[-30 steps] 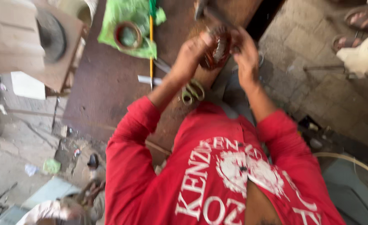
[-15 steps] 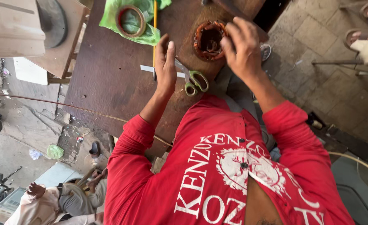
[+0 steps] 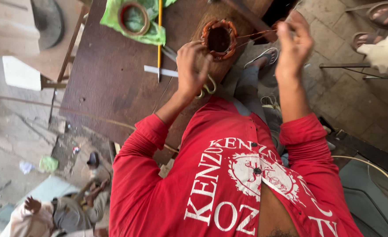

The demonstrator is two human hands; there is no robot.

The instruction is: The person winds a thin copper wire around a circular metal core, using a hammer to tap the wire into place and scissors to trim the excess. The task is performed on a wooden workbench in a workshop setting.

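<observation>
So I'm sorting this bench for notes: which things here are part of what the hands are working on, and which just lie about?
In hand:
- copper-wound ring coil, steadied by the left hand
- thin copper wire, pulled taut by the right hand

Lying about:
- tape roll on green plastic bag
- yellow pencil
- scissors, partly hidden
- white strip

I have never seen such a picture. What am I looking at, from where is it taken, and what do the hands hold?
The one view comes from a camera on a person's head, looking down over a red shirt. There is no machine, only two bare hands. The left hand touches a ring wound with copper wire on a brown table. The right hand, raised, pulls thin wire from it. Also there: a tape roll on a green bag, a yellow pencil and scissors.
</observation>
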